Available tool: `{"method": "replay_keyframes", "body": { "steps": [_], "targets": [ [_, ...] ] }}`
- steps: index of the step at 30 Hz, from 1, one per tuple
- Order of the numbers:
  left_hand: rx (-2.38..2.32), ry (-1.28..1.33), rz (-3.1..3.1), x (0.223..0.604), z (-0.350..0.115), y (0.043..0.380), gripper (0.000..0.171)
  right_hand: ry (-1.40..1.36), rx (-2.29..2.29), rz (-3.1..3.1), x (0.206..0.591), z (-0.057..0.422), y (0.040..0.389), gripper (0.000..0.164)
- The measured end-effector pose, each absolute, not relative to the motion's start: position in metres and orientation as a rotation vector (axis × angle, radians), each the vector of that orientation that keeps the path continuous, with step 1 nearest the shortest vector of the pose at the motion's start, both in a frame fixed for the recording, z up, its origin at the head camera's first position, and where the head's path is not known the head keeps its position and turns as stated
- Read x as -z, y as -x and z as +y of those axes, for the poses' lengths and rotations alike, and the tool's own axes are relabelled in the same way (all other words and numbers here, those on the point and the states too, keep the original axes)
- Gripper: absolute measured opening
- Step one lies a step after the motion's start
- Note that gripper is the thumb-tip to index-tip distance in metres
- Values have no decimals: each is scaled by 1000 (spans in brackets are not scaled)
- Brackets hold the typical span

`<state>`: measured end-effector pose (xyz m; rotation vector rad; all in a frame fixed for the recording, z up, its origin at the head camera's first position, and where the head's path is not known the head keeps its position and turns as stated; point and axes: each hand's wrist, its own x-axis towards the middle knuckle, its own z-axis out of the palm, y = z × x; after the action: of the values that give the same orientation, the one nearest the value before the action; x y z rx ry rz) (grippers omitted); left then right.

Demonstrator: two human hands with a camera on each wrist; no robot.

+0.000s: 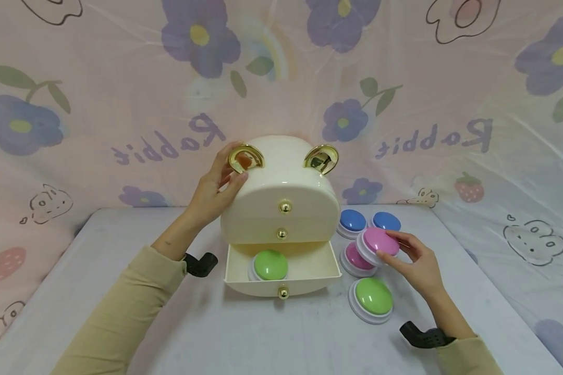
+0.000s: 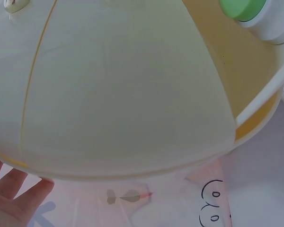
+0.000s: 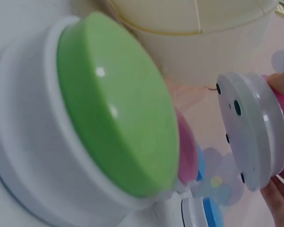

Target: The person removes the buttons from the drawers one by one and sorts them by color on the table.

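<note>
A cream drawer box (image 1: 281, 208) with two gold ears stands on the table. Around its upper left side, beside an ear, my left hand (image 1: 214, 190) holds it, thumb in front; fingertips (image 2: 35, 194) show at the box's edge in the left wrist view. The bottom drawer (image 1: 305, 263) is pulled out, with a green push button (image 1: 270, 264) inside. My right hand (image 1: 417, 263) pinches a pink push button (image 1: 380, 242) by its rim. In the right wrist view its white base (image 3: 248, 127) is tilted off the table. Below it in the head view sits another pink button (image 1: 356, 258).
Two blue push buttons (image 1: 353, 221) lie behind the pink ones, right of the box. A second green push button (image 1: 374, 296) sits nearer the front of the white table (image 1: 272, 344). A patterned pink cloth (image 1: 281, 99) hangs behind the table.
</note>
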<state>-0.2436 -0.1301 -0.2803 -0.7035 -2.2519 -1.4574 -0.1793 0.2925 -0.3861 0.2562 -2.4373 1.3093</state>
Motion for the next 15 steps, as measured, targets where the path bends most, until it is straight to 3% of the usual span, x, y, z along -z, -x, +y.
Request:
{"method": "replay_keyframes", "body": {
  "steps": [15],
  "targets": [
    [1439,703,-2257,281,-129,245,58,-38,-1185,-2476,438,342,203,53]
  ]
}}
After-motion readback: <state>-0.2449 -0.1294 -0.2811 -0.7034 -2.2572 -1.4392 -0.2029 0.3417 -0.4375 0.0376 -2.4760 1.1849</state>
